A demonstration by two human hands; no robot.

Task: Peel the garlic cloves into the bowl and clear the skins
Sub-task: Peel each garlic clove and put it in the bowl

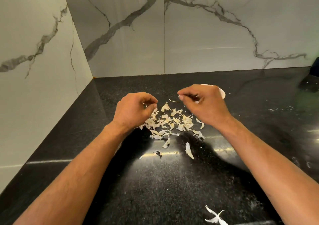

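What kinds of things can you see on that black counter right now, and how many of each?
Hands: 2, the left hand and the right hand
Bowl: 1 white bowl, mostly hidden behind the right hand
Heap of garlic skins: 1, with stray flakes around it, too many to count
Total: 4

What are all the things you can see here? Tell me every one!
garlic skins: many, pale cream, heaped mid-counter, a few strays nearer
bowl: one, white, mostly hidden behind the right hand
counter: one, black speckled, below everything
wall tiles: grey-veined white marble, behind and left
dark object: one, far right edge, cannot tell what
left hand: fingers curled, over the heap's left edge
right hand: fingertips pinched together, above the heap
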